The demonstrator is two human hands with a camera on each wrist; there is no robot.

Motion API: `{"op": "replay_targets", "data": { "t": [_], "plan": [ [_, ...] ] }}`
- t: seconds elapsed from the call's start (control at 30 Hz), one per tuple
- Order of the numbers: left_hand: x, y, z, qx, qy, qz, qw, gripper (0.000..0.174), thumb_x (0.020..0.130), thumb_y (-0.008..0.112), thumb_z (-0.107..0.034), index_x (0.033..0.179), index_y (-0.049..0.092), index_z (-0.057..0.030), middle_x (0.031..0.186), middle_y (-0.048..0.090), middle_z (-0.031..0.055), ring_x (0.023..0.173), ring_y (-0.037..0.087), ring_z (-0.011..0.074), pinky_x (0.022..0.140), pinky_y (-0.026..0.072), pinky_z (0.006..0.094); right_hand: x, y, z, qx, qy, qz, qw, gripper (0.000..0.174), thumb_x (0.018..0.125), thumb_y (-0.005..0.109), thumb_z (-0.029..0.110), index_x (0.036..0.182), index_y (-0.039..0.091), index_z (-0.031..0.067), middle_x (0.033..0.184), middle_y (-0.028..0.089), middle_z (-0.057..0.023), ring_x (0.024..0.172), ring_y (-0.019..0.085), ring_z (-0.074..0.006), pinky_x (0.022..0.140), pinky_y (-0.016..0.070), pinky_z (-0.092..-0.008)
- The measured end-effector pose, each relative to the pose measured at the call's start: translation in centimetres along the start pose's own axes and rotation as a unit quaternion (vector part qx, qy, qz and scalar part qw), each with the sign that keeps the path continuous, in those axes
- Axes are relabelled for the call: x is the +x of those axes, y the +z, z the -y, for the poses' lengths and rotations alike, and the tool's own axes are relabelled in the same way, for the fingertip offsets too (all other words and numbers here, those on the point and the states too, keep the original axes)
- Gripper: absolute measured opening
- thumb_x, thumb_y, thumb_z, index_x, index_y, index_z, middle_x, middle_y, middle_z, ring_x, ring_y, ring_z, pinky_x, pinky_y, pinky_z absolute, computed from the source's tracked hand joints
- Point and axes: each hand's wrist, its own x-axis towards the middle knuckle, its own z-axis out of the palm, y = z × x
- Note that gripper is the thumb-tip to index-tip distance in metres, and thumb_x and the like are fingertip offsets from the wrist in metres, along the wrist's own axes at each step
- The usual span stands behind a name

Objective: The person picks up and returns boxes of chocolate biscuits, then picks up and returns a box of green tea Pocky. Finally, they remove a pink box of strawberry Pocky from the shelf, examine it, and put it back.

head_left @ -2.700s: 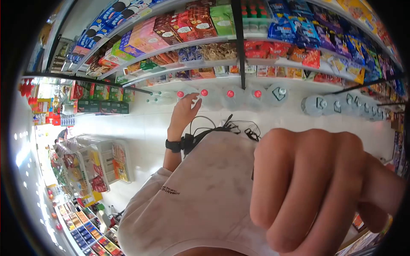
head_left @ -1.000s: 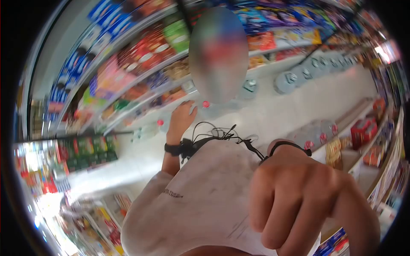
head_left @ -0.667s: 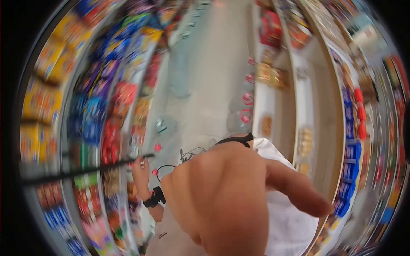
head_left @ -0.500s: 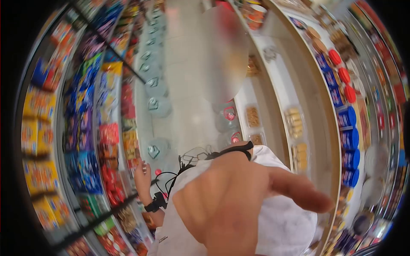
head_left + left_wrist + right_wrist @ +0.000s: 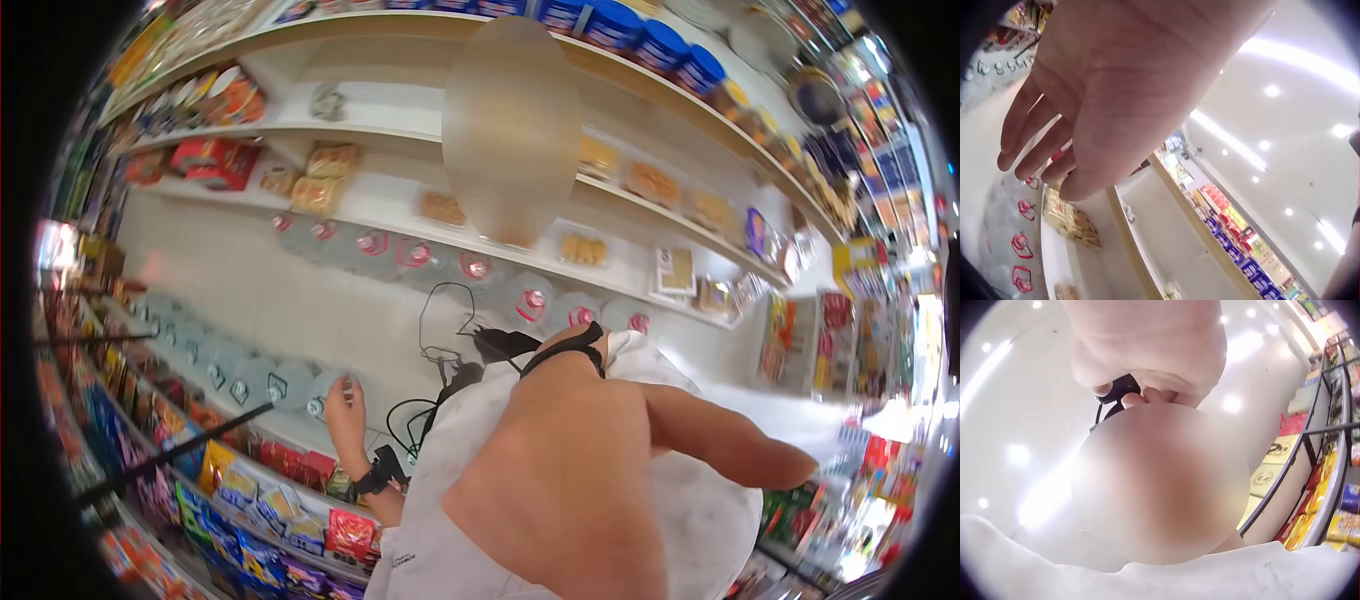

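In the head view my left hand (image 5: 345, 420), with a black band on its wrist, hangs low on the left with nothing in it. Its fingers (image 5: 1038, 140) spread loosely in the left wrist view. Close by stands a large clear water bottle (image 5: 320, 402), which the hand partly overlaps. My right hand (image 5: 560, 470) looms large before the head camera, thumb out to the side. The right wrist view shows that hand (image 5: 1154, 344) raised, its curled fingertips beside a black device (image 5: 1124, 386); whether they grip it I cannot tell.
Big bottles with red handles (image 5: 530, 300) line the foot of a pale shelf (image 5: 390, 205) holding packed foods. Another bottle row (image 5: 215, 365) runs along a snack rack (image 5: 270, 510) on the left. Loose black cables (image 5: 440, 350) hang before the white shirt (image 5: 690, 500).
The view has swung round from the snack rack to the pale shelf opposite. My left hand stays low on the left; the right hand, curled earlier, now shows its thumb stretched out.
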Motion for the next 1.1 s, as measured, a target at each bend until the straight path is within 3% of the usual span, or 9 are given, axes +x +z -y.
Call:
{"op": "replay_targets", "data": {
  "t": [0.17,0.4,0.57,0.67,0.77,0.87,0.97,1.1],
  "plan": [
    [3.4,0.9,-1.8,0.041,0.068,0.074,0.994,0.037,0.103,0.064,-0.024,0.128,0.068,0.0023,0.109,0.074,0.0194,0.089,0.074,0.0289,0.077,0.0582,0.0389,-1.4,3.6,-0.5,-0.091,0.007,-0.028,0.995,0.110,0.092,0.070,0.064,0.139,0.032,-0.0278,0.065,0.054,0.0028,0.044,0.042,-0.0032,0.040,0.0295,-0.0208],
    [4.7,5.4,-9.6,0.065,0.178,0.143,0.971,0.036,0.102,0.065,-0.023,0.130,0.067,-0.0002,0.106,0.074,0.0174,0.087,0.073,0.0272,0.079,0.0578,0.0389,-3.5,12.1,3.1,-0.206,0.012,-0.015,0.978,0.114,0.092,0.070,0.067,0.141,0.031,-0.0279,0.065,0.055,0.0036,0.044,0.043,-0.0027,0.040,0.0304,-0.0202],
    [0.9,10.2,-18.8,0.093,0.271,0.184,0.940,0.035,0.101,0.066,-0.022,0.130,0.068,-0.0005,0.105,0.074,0.0169,0.087,0.073,0.0260,0.079,0.0577,0.0379,-7.1,23.0,8.0,-0.275,0.005,-0.031,0.961,0.116,0.091,0.070,0.069,0.142,0.029,-0.0280,0.065,0.056,0.0041,0.044,0.043,-0.0023,0.040,0.0309,-0.0198],
    [-1.4,15.7,-22.5,0.111,0.337,0.203,0.913,0.035,0.101,0.066,-0.021,0.129,0.068,-0.0007,0.105,0.074,0.0176,0.088,0.073,0.0259,0.078,0.0576,0.0370,-10.0,30.6,11.0,-0.303,-0.013,-0.048,0.952,0.118,0.091,0.070,0.070,0.143,0.029,-0.0281,0.065,0.057,0.0045,0.044,0.044,-0.0021,0.040,0.0313,-0.0196],
    [-5.8,20.8,-28.3,0.118,0.337,0.243,0.902,0.038,0.102,0.067,-0.022,0.130,0.066,0.0035,0.103,0.076,0.0171,0.089,0.074,0.0238,0.080,0.0575,0.0364,-12.7,37.9,14.3,-0.327,-0.030,-0.055,0.943,0.120,0.090,0.069,0.071,0.143,0.028,-0.0281,0.065,0.057,0.0048,0.044,0.044,-0.0019,0.040,0.0316,-0.0193],
    [-9.2,26.3,-33.0,0.109,0.428,0.261,0.858,0.036,0.102,0.066,-0.021,0.126,0.067,0.0046,0.102,0.077,0.0171,0.089,0.074,0.0246,0.081,0.0576,0.0357,-14.9,44.4,16.9,-0.351,-0.051,-0.054,0.933,0.121,0.090,0.069,0.072,0.144,0.027,-0.0281,0.065,0.058,0.0052,0.045,0.044,-0.0017,0.040,0.0320,-0.0191],
    [-14.1,29.5,-40.5,0.119,0.411,0.308,0.850,0.032,0.101,0.066,-0.019,0.126,0.068,0.0017,0.103,0.076,0.0196,0.088,0.075,0.0290,0.082,0.0579,0.0375,-16.2,50.3,19.1,-0.371,-0.069,-0.072,0.923,0.124,0.089,0.069,0.074,0.144,0.026,-0.0287,0.065,0.058,0.0056,0.045,0.045,-0.0016,0.040,0.0325,-0.0192],
    [-17.2,36.4,-47.6,0.066,0.498,0.318,0.804,0.031,0.101,0.066,-0.020,0.121,0.070,0.0030,0.103,0.076,0.0213,0.089,0.075,0.0292,0.082,0.0581,0.0376,-18.5,55.4,19.9,-0.442,-0.133,-0.064,0.885,0.129,0.088,0.067,0.077,0.143,0.024,-0.0310,0.065,0.056,0.0063,0.044,0.044,-0.0021,0.039,0.0330,-0.0200]
  ]
}}
